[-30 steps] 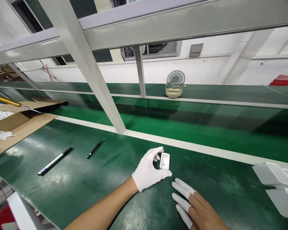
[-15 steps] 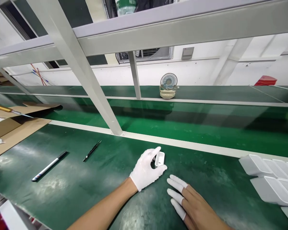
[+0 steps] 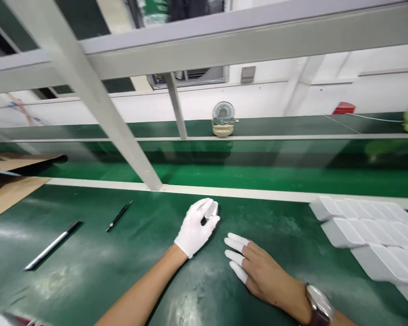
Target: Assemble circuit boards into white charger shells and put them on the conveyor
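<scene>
Left hand (image 3: 194, 226), white-gloved, grip clamped on small white case (image 3: 211, 210), pinched between thumb and fingers just above green desk (image 3: 88, 271), likely for a look at its face. Right hand (image 3: 258, 274) at four o'clock from case, flat on desk, fingers apart, empty, white-capped fingertips (image 3: 236, 242). White trays (image 3: 360, 231) stacked at three o'clock; pen (image 3: 52, 245) and tweezers (image 3: 119, 216) lying at nine.

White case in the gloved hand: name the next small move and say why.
Probably carry the case right toward the trays. The left hand pinches it above the mat, the right hand rests flat beside it, and the trays lie farther right.
</scene>
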Demonstrator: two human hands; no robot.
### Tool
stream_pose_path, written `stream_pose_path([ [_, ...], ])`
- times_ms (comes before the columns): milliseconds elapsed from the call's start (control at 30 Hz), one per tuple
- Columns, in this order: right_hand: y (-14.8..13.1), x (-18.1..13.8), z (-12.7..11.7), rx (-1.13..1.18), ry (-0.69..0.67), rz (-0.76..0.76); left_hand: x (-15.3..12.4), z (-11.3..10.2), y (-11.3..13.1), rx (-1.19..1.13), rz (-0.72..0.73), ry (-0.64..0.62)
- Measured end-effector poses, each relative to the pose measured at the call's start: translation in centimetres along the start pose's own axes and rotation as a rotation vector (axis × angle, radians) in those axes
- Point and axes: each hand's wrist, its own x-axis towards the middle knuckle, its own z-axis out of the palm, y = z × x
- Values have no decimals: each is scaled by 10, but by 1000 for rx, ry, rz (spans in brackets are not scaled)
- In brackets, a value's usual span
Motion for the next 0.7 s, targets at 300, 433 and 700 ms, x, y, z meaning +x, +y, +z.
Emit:
stream_pose_path([
  [300,23,7,-8,-111,-66,-84,-2,-10,21,94,531,37],
  [433,29,6,0,-149,-80,-126,-16,9,44,-51,601,-124],
  [700,31,9,4,-152,-20,-134,-15,22,42,-113,609,-197],
])
